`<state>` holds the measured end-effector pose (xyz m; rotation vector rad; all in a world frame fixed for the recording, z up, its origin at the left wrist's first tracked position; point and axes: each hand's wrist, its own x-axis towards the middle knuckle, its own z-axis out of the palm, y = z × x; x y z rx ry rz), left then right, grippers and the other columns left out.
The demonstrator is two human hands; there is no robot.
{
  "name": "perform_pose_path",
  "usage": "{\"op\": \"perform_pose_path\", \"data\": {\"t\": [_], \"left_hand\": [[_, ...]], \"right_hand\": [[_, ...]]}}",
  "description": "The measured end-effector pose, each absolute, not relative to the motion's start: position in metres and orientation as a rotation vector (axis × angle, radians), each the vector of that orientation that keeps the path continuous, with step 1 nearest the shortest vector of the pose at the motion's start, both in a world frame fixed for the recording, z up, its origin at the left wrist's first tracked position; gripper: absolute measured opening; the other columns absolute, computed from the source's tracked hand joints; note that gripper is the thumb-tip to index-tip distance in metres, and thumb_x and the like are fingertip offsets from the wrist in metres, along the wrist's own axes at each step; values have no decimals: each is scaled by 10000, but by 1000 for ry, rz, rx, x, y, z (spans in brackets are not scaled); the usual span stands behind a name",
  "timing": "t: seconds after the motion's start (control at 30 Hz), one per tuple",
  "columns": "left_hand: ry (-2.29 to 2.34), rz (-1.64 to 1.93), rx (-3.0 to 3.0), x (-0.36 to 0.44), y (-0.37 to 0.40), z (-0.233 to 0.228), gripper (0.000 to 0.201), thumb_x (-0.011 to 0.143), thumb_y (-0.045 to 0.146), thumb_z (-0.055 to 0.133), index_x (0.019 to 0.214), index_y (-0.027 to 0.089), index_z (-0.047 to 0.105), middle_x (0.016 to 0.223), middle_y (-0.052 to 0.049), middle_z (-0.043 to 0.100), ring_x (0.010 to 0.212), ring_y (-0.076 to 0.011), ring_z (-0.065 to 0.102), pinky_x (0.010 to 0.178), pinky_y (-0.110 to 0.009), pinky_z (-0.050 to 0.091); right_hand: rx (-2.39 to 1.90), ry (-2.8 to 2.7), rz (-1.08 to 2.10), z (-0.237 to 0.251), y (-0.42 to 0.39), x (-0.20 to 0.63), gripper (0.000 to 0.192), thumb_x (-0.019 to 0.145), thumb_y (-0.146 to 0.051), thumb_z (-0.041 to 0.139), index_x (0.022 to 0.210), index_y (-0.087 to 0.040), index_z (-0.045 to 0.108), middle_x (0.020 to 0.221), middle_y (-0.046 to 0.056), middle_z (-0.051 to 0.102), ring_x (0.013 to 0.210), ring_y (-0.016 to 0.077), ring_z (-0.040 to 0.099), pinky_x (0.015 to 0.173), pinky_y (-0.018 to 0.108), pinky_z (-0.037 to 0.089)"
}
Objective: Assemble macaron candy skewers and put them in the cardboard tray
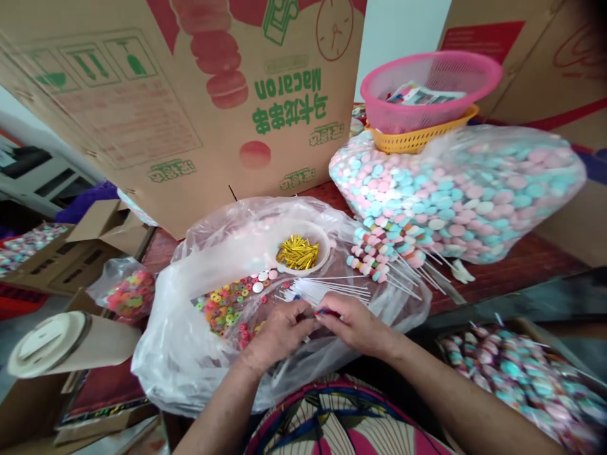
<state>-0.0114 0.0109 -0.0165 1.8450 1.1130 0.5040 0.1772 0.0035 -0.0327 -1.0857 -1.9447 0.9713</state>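
Observation:
My left hand [277,332] and my right hand [353,322] meet fingertip to fingertip over a clear plastic bag [190,360] spread on the table. Between the fingertips sits a small red piece [322,311], pinched by the right hand; the left hand's fingers are closed beside it, and what they hold is hidden. Just beyond the hands lies a bundle of thin white sticks [327,291]. Left of them is a heap of colourful ring candies [227,306]. A white bowl [318,235] holds gold twist ties [298,251].
Finished candy skewers [379,256] lie against a large bag of pastel round candies [455,189]. Pink and yellow baskets [427,95] stack behind it. A big cardboard box [190,107] stands at the back. A tray of wrapped skewers [521,379] sits at right; a small candy bag [126,291] at left.

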Motion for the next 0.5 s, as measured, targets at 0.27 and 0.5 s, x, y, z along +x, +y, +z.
{"op": "perform_pose_path", "data": {"t": [0.27, 0.5], "left_hand": [[1358, 690, 1603, 13, -2, -34, 193, 763, 330, 635, 855, 165, 597, 743, -29, 649, 679, -169, 590, 645, -287, 478], [1189, 766, 2058, 14, 0, -45, 233, 879, 311, 518, 712, 179, 612, 655, -23, 622, 643, -145, 569, 630, -256, 460]], "right_hand": [[-1235, -1659, 661, -47, -5, 173, 362, 885, -344, 460, 569, -212, 342, 528, -41, 376, 514, 101, 352, 506, 236, 289], [-1552, -1491, 668, -63, 6, 208, 518, 917, -507, 366, 498, -204, 380, 478, -19, 384, 489, 113, 380, 482, 244, 304]]}}
